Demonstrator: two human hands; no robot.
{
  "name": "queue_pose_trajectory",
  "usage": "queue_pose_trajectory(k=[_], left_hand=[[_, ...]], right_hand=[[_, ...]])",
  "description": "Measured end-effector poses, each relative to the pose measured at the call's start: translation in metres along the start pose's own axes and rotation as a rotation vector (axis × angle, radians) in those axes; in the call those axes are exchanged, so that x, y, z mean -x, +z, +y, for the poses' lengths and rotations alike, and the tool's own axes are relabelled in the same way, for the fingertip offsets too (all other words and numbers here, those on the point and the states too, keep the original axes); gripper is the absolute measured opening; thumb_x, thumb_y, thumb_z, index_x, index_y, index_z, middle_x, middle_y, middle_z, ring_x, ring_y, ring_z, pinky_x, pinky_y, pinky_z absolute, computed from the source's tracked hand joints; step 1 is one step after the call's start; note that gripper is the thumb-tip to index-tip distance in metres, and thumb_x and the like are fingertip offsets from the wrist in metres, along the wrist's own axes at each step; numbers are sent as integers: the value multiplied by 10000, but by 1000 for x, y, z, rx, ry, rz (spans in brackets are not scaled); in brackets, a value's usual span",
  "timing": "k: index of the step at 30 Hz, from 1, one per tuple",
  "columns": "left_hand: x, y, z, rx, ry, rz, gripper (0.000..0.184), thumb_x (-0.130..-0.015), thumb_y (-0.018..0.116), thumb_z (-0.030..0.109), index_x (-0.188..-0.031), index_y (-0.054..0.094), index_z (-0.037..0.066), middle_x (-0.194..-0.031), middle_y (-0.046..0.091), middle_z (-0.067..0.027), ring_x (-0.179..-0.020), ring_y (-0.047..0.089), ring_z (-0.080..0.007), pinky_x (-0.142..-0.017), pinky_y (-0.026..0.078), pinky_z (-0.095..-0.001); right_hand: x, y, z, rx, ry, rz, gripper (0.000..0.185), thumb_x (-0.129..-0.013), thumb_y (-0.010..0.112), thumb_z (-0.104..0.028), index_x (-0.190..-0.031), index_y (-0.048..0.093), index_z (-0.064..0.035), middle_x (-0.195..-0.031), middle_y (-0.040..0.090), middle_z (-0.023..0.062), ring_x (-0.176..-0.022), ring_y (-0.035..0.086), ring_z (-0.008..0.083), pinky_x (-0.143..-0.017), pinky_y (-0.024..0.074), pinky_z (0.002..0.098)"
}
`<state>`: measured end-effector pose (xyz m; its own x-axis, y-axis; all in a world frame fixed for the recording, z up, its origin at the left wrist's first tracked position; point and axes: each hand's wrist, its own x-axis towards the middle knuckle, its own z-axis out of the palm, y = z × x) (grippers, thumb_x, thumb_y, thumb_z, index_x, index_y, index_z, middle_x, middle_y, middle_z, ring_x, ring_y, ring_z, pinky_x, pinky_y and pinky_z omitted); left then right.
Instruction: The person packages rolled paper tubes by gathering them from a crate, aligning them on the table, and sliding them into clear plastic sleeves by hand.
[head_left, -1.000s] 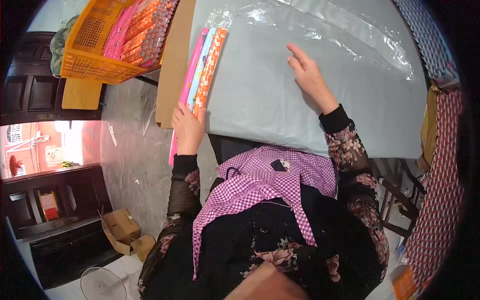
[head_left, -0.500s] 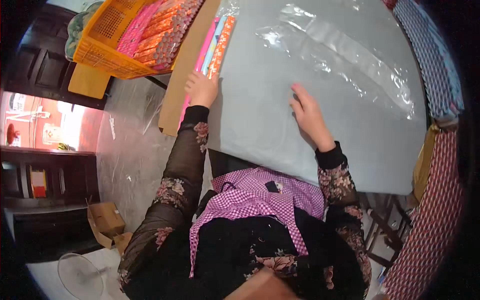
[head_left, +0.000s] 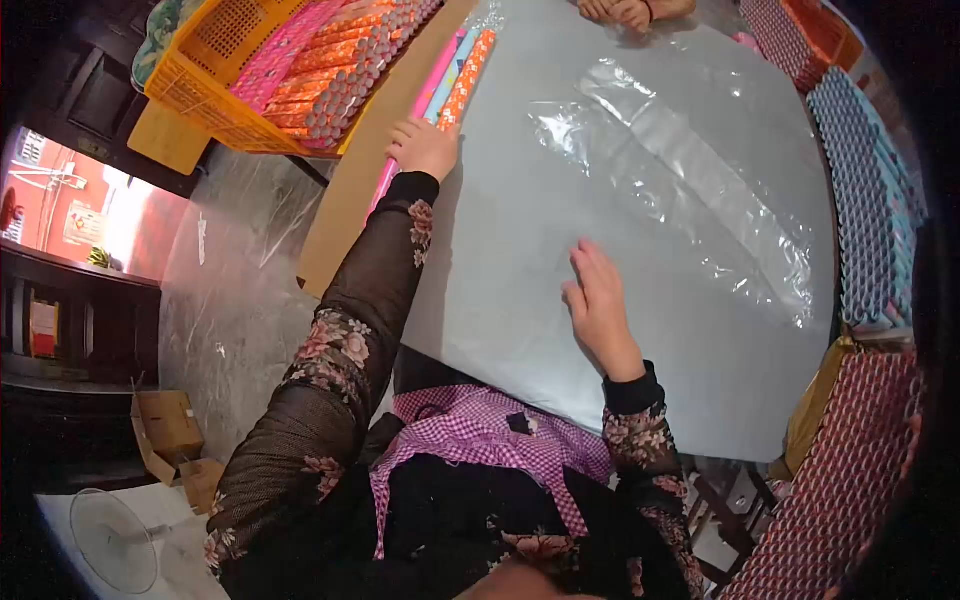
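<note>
My left hand [head_left: 424, 147] is closed over the lower part of several wrapping-paper rolls at the table's left edge. They include a pink roll [head_left: 443, 72], a light-blue roll [head_left: 449, 80] and an orange patterned roll [head_left: 470, 75]. Its palm hides part of them. Over the middle of the grey table [head_left: 510, 240], my right hand [head_left: 602, 310] is open, fingers stretched forward and holding nothing. A long clear plastic bag [head_left: 690, 170] lies flat beyond it, apart from the fingers.
A yellow crate [head_left: 195, 95] at the upper left holds many orange and pink rolls. Cardboard [head_left: 345, 215] borders the table's left side. Another person's hands [head_left: 625, 12] rest at the far edge. Stacks of blue rolls [head_left: 865, 200] and red rolls [head_left: 850, 450] line the right.
My right hand has drawn back toward me, fingers still extended. The left hand stays on the rolls. The view has shifted, and another person's hands now show at the far edge.
</note>
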<state>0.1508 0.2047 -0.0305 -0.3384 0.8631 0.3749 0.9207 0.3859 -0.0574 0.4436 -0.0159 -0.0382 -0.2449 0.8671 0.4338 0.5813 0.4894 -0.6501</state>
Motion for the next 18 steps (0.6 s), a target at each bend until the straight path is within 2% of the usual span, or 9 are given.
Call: queue_pose_trajectory(k=[5, 8, 10, 14, 17, 18], left_hand=[[-25, 7, 7, 15, 5, -1, 977, -853, 500, 703, -1353, 395, -130, -1366, 433, -331, -1301, 399, -466, -930, 386, -622], [-34, 8, 9, 70, -26, -76, 990, -851, 504, 703, -1363, 381, -135, -1375, 424, -339, -1330, 366, -469, -945, 375, -624], [-36, 11, 12, 26, -21, 13, 932, -879, 484, 681, -1315, 396, -138, -1324, 458, -321, -1286, 423, -448, -940, 392, -624], [-39, 7, 13, 68, -31, -1, 942, -879, 489, 671, -1346, 371, -139, -1360, 425, -339, -1324, 375, -467, -992, 358, -609], [-44, 9, 13, 151, -11, -34, 953, -881, 489, 658, -1381, 337, -138, -1389, 393, -357, -1359, 330, -473, -1053, 318, -572], [-51, 18, 10, 283, 6, 22, 921, -882, 500, 642, -1358, 360, -133, -1371, 411, -350, -1344, 340, -473, -1055, 314, -564]], right_hand=[[-3, -3, -8, 52, 23, -54, 456, -866, 592, -57, -1303, 493, 29, -1405, 474, 225, -1318, 430, 383, -1106, 325, 464], [-5, -1, -9, 81, 21, -64, 469, -862, 604, -60, -1308, 488, 30, -1404, 477, 219, -1327, 422, 380, -1115, 311, 470], [-6, 1, -9, 100, 27, -81, 469, -861, 608, -61, -1306, 489, 29, -1405, 476, 220, -1326, 422, 382, -1116, 308, 471], [-4, 2, -6, 128, 32, -105, 473, -859, 618, -67, -1303, 483, 27, -1411, 464, 222, -1324, 417, 397, -1115, 309, 476], [-5, 3, -6, 149, 20, -101, 479, -860, 621, -70, -1305, 476, 27, -1414, 458, 227, -1326, 411, 403, -1112, 313, 481], [-4, 3, -6, 151, 5, -98, 481, -861, 621, -72, -1307, 472, 27, -1414, 456, 229, -1327, 409, 404, -1111, 315, 483]])
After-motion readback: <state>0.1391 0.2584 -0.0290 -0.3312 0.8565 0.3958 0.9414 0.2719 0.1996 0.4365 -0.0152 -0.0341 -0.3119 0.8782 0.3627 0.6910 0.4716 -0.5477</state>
